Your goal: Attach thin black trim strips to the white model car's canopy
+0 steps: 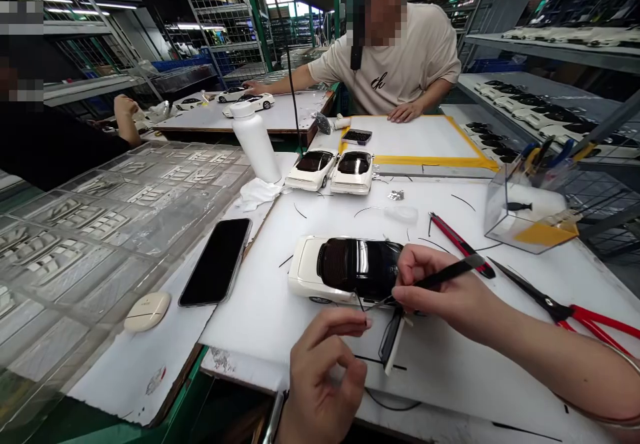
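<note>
A white model car (306, 267) with a dark roof lies across the white work surface, its door (396, 345) swung out toward the near side. My right hand (430, 284) pinches black tweezers (450, 272) over the car's right part, their thin tips pointing left to a short dark strip (359, 301) beside the car body. My left hand (327, 371) is raised just below the car, its fingers curled and the index finger near that strip. Whether its fingertips hold anything is too small to make out.
Two white model cars (353, 172) stand behind. A phone (216, 262), beige case (147, 311) and white bottle (256, 143) are left. Red-handled scissors (565, 311), a red cutter (463, 244) and a clear tool box (530, 214) lie right. A person (400, 64) sits opposite.
</note>
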A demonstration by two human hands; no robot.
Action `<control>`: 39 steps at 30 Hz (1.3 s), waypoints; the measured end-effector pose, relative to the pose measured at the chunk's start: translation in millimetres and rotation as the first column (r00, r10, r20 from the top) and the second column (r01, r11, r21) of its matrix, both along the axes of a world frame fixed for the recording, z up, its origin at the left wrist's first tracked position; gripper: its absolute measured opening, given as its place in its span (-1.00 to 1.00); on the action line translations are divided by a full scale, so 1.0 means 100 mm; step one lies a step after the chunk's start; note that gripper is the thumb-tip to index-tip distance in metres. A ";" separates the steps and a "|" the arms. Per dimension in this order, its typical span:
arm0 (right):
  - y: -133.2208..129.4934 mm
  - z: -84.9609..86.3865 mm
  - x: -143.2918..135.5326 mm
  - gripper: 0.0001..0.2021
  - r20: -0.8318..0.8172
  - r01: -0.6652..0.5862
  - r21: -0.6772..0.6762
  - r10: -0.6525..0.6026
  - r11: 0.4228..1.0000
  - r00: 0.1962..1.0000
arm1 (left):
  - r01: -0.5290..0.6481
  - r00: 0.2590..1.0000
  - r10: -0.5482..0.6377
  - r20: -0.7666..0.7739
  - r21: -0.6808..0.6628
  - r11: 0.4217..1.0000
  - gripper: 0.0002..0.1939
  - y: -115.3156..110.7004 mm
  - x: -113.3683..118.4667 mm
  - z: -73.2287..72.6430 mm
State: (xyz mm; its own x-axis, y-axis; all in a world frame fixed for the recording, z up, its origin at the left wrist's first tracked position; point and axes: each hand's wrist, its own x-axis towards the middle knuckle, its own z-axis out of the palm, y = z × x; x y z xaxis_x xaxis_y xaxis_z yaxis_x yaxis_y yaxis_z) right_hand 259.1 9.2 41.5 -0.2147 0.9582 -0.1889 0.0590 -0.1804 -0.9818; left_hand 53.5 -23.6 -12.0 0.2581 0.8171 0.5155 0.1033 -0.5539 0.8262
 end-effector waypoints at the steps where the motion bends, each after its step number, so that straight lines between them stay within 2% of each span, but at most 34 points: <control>1: 0.00 0.01 0.01 -0.73 0.007 -0.014 0.006 0.014 1.000 1.000 | -0.067 0.998 0.068 -0.018 0.037 0.997 -0.74 0.02 0.01 0.01; 3: 0.00 0.01 0.05 -0.73 0.027 -0.060 0.038 0.059 0.997 0.998 | -0.225 0.962 0.244 -0.121 0.151 0.963 -0.92 0.08 0.02 0.04; 4: 0.00 0.01 0.07 -0.74 0.045 -0.086 0.057 0.083 0.995 0.996 | -0.278 0.925 0.319 -0.204 0.208 0.938 -0.89 0.12 0.04 0.06; 5: 0.00 0.01 0.09 -0.74 0.070 -0.112 0.076 0.107 0.991 0.992 | -0.298 0.882 0.367 -0.296 0.252 0.921 -0.77 0.17 0.05 0.08; 7: 0.00 -0.01 0.13 -0.75 0.135 -0.159 0.124 0.142 0.980 0.981 | -0.289 0.800 0.393 -0.453 0.283 0.915 -0.62 0.25 0.08 0.11; 9: 0.01 -0.03 0.16 -0.77 0.211 -0.197 0.177 0.158 0.964 0.965 | -0.286 0.758 0.397 -0.518 0.283 0.915 -0.62 0.30 0.11 0.11; 15: 0.05 -0.05 0.16 -0.83 0.356 -0.291 0.280 0.183 0.915 0.916 | -0.326 0.725 0.459 -0.513 0.331 0.885 -0.67 0.35 0.16 0.04; 39: 0.10 -0.15 0.13 -0.87 0.325 -0.222 0.308 0.117 0.925 0.938 | -0.319 0.668 0.517 -0.536 0.421 0.849 -0.64 0.35 0.17 0.01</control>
